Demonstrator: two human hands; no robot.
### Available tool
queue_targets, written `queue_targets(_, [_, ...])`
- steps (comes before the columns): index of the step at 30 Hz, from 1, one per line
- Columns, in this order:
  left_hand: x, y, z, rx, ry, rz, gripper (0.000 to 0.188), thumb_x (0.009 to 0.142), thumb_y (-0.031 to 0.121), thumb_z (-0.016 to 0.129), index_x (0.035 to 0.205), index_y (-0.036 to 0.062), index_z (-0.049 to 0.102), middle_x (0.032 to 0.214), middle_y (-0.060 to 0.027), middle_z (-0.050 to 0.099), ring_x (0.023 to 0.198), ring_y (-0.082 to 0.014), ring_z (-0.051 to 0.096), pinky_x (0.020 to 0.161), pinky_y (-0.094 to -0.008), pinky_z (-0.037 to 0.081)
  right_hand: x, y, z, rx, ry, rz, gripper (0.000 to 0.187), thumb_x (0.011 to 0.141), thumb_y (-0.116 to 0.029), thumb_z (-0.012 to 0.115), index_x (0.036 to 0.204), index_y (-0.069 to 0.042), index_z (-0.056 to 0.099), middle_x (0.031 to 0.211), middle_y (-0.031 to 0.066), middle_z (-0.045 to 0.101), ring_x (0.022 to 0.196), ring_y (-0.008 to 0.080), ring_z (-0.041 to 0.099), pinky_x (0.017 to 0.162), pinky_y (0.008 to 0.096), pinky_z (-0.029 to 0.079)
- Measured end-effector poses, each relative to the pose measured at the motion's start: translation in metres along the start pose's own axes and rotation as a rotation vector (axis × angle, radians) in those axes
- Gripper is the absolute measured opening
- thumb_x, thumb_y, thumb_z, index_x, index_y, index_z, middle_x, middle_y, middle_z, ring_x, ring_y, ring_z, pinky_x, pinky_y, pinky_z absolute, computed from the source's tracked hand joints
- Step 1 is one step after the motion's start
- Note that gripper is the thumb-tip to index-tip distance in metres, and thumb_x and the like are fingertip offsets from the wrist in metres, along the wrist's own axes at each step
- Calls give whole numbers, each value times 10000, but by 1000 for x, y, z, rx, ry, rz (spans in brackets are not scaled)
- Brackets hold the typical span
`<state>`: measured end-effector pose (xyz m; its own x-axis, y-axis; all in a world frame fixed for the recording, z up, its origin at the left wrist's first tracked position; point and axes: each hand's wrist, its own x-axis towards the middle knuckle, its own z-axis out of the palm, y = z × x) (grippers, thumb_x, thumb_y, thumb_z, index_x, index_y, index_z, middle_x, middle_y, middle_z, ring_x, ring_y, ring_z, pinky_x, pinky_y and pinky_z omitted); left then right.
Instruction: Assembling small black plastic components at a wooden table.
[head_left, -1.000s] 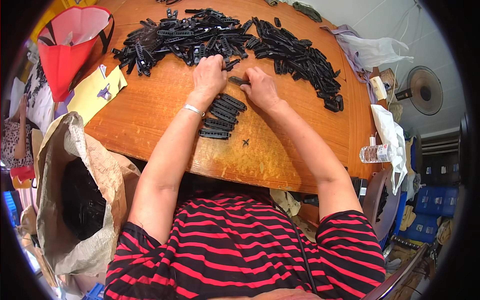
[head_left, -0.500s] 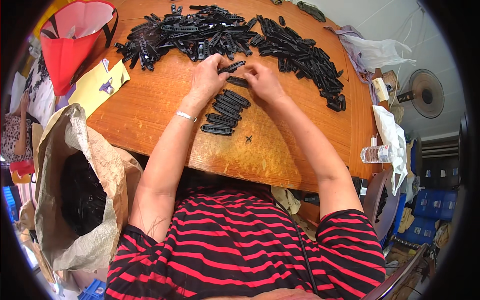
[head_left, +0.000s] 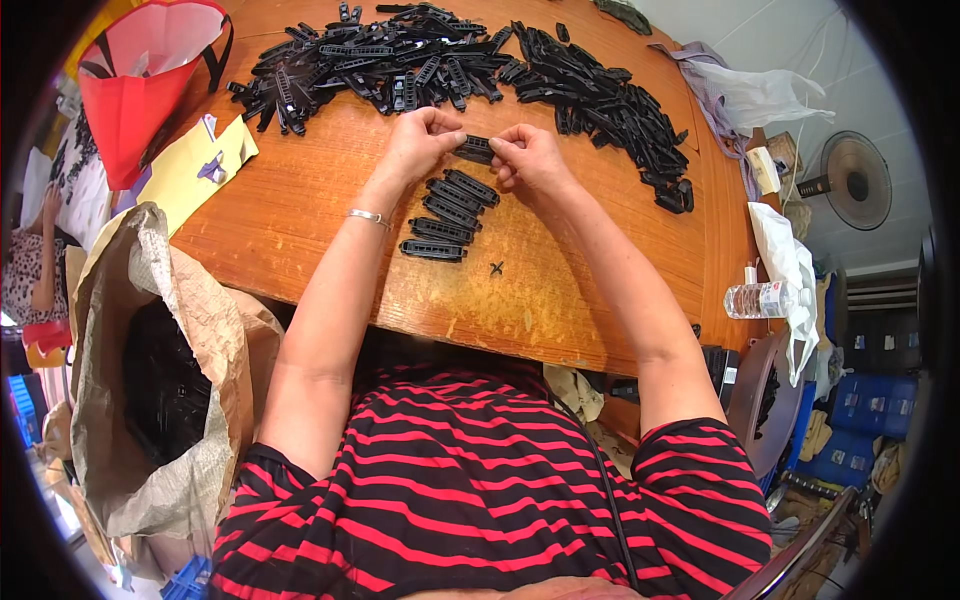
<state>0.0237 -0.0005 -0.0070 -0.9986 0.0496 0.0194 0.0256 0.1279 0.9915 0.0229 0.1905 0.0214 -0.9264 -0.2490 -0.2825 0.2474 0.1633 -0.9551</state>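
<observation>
Black slotted strip [head_left: 474,149] pinched at both ends, just beyond the row of similar strips [head_left: 450,211].
Fingers of the left hand [head_left: 413,146] close on its left end, those of the right hand [head_left: 534,160] on its right.

I have a scuffed wooden table [head_left: 590,290] below my camera. On its far part lie a left heap [head_left: 355,62] and a right heap [head_left: 605,98] of black parts — nearer the front, a row of black pieces [head_left: 450,212], a tiny dark bit [head_left: 497,268] and, leftward, yellow paper [head_left: 190,190].
</observation>
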Motion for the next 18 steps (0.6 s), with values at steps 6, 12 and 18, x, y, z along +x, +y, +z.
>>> queue_targets(6, [8, -12, 7, 157, 85, -44, 157, 833, 90, 713, 923, -15, 640, 744, -13, 632, 601, -77, 567, 507, -232, 465, 3, 2, 4, -59, 47, 20, 131, 919, -128, 624, 949, -17, 563, 691, 27, 616, 505, 65, 546, 426, 210, 451])
queue_targets(12, [9, -4, 12, 233, 96, -109, 148, 817, 100, 725, 861, -4, 629, 684, -24, 624, 534, -90, 556, 455, -240, 442, -1, -1, 5, -72, 82, 80, 113, 917, -116, 619, 942, -20, 566, 677, 33, 611, 492, 76, 545, 420, 215, 449])
queue_targets(18, [24, -3, 4, 397, 13, -256, 208, 747, 182, 777, 805, 26, 653, 738, -92, 677, 700, -172, 645, 656, -318, 511, 18, -12, -6, -253, -28, 224, 197, 887, -150, 670, 895, 11, 556, 661, 85, 615, 467, 140, 567, 381, 288, 473])
